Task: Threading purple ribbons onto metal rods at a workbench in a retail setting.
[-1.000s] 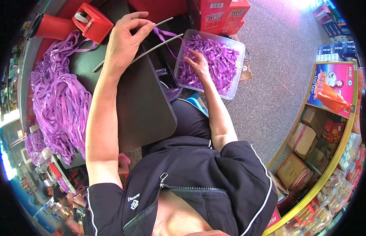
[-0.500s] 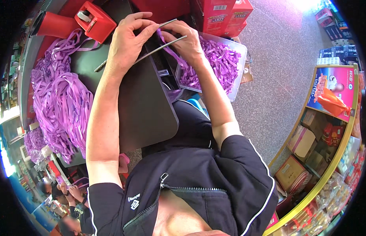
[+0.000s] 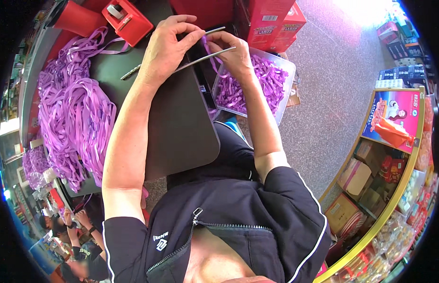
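My left hand (image 3: pixel 166 49) is closed, thumb and forefinger pinched on a thin purple ribbon (image 3: pixel 214 62). Close beside it my right hand (image 3: pixel 237 57) is closed too, its fingers bent at the same ribbon and near the tip of a slim metal prong. A long grey two-pronged metal tool, like long tweezers (image 3: pixel 205 60), passes under my left hand, its prongs apart. The ribbon hangs between my hands toward a clear plastic bin (image 3: pixel 289 85) of short purple ribbon pieces (image 3: pixel 266 85). My fingers partly hide where ribbon and prongs meet.
Long purple ribbons (image 3: pixel 87 113) lie heaped at the left of the dark tabletop (image 3: pixel 181 127). A red tape dispenser (image 3: pixel 127 21) sits at the far edge. Red boxes (image 3: pixel 271 23) stand beyond the bin. A gold-edged display case (image 3: pixel 389 188) is at right. Other people (image 3: pixel 82 236) show lower left.
Both hands and the metal tool appear slightly farther right. The view has shifted a little as well, with table and boxes displaced. The pinch on the ribbon stays.
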The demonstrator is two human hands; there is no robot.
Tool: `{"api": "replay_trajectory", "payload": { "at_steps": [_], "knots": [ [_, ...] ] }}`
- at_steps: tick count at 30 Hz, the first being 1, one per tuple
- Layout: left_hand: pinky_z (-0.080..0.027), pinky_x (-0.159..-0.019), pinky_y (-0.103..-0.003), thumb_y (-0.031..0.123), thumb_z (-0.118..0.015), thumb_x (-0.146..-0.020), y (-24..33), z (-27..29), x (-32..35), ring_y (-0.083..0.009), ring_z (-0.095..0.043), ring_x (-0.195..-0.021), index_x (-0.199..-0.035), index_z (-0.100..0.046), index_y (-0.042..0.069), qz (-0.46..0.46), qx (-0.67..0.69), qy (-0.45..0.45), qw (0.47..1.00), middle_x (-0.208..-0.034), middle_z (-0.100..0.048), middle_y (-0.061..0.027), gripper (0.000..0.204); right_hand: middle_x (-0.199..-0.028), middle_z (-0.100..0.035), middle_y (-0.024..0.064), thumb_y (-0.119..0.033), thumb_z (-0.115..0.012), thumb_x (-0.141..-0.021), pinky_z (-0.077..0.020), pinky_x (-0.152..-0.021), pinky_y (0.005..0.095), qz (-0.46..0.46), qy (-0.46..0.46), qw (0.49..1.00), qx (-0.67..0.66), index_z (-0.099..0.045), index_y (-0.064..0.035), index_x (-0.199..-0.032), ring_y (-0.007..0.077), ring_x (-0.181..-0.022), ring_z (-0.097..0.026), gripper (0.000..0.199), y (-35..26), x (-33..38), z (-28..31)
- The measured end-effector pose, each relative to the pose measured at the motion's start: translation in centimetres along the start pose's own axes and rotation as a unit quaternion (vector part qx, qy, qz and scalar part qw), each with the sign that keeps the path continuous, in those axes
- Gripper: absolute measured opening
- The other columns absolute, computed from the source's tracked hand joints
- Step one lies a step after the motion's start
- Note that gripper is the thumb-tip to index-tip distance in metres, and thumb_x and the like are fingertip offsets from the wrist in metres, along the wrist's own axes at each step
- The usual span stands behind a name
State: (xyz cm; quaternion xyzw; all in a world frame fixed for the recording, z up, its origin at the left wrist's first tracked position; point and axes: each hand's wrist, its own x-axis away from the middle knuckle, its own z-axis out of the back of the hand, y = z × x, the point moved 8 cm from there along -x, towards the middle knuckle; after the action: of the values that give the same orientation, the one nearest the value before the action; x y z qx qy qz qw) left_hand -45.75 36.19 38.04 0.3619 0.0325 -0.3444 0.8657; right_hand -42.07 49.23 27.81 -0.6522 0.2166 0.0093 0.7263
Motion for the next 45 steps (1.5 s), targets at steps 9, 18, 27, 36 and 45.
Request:
{"api": "replay_trajectory", "payload": {
  "at_steps": [9,18,27,36,45],
  "knots": [
    [-0.038,-0.098,-0.034,0.023,-0.066,-0.086,-0.1,-0.1,0.1,-0.0234,-0.053,-0.114,-0.094,-0.071,0.006,-0.005,-0.003,0.004,1.0,-0.12,-0.06,-0.0093,0.02,-0.091,-0.066,0.015,-0.02,-0.066,-0.078,-0.05,-0.078,0.0394,-0.057,-0.059,0.972,0.219,-0.071,-0.0107,-0.098,0.0318,-0.086,-0.064,0.023,7.6,2.1,0.8],
    [-0.038,-0.098,-0.035,0.025,-0.065,-0.086,0.1,0.0,0.1,-0.0241,-0.052,-0.114,-0.094,-0.071,0.005,-0.009,-0.004,0.004,1.0,-0.12,-0.06,-0.0093,0.022,-0.1,-0.066,0.0148,-0.017,-0.064,-0.081,-0.0498,-0.083,0.0381,-0.037,-0.054,0.951,0.301,-0.07,-0.006,-0.097,0.032,-0.092,-0.064,0.02,14.8,4.4,0.9],
    [-0.038,-0.098,-0.035,0.024,-0.065,-0.086,0.1,0.0,0.0,-0.0244,-0.053,-0.113,-0.094,-0.07,0.005,-0.011,-0.007,0.005,1.0,-0.12,-0.06,-0.0093,0.022,-0.093,-0.067,0.0137,-0.021,-0.067,-0.082,-0.0503,-0.078,0.0366,-0.104,-0.007,0.96,0.26,-0.071,-0.0078,-0.095,0.0288,-0.087,-0.065,0.019,20.3,7.1,1.7],
    [-0.038,-0.097,-0.035,0.024,-0.065,-0.086,0.0,0.2,0.2,-0.0235,-0.053,-0.112,-0.093,-0.07,0.005,-0.008,-0.017,0.01,1.0,-0.119,-0.06,-0.0084,0.021,-0.078,-0.068,0.0066,-0.02,-0.065,-0.086,-0.0468,-0.066,0.027,-0.24,-0.007,0.966,0.09,-0.071,-0.0049,-0.099,0.0133,-0.069,-0.061,0.021,18.1,6.5,0.2],
    [-0.039,-0.097,-0.035,0.026,-0.064,-0.086,0.2,0.1,0.0,-0.0239,-0.052,-0.113,-0.093,-0.07,0.005,-0.018,-0.024,0.013,0.999,-0.12,-0.06,-0.0072,0.023,-0.07,-0.063,-0.0004,-0.018,-0.065,-0.085,-0.0417,-0.055,0.0245,-0.296,0.061,0.944,-0.129,-0.072,-0.002,-0.093,0.0073,-0.06,-0.052,0.02,20.3,5.9,0.9]
  ]
}}
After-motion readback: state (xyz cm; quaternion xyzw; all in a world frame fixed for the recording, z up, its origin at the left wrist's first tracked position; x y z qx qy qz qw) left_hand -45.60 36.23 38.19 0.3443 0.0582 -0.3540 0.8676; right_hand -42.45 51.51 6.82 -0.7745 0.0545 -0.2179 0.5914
